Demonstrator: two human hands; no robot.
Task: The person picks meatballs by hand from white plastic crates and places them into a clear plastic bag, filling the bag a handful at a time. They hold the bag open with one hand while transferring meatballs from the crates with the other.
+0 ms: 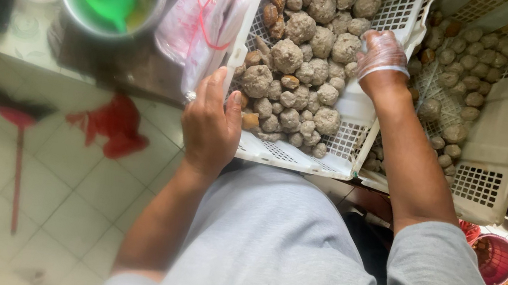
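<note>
White plastic crate (pixel 280 154) full of grey meatballs (pixel 302 67) sits tilted between my hands. My left hand (pixel 210 124) grips its near corner, fingers curled over the rim. My right hand (pixel 380 57), in a clear plastic glove, clasps the far side edge. Just beside it lies a second crate (pixel 494 164) with smaller balls.

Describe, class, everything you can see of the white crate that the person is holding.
The white crate looks like moulded plastic, with slotted, perforated walls and base. It holds a heap of grey-brown meatballs, large and small. It sits tilted, beside a second white crate with similar balls. The bare left hand grips its near-left rim; the right hand, in a thin clear glove, holds its right rim. A clear plastic bag lies against its left side.
</note>
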